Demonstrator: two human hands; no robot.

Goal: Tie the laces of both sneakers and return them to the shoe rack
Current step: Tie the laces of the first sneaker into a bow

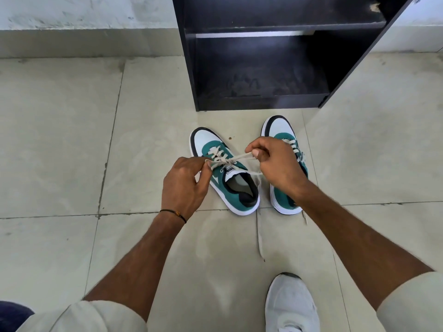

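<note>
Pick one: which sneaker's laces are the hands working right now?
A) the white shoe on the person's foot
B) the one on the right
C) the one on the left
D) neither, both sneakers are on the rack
C: the left hand and right hand each pinch a lace end pulled taut over the left sneaker, while the right sneaker sits on the floor beside it, a loose lace trailing.

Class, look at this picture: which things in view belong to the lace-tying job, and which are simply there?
Part of the job: left sneaker, its laces, right sneaker, shoe rack, left hand, right hand.

Simply there: worn grey shoe, wrist thread, wall.
</note>
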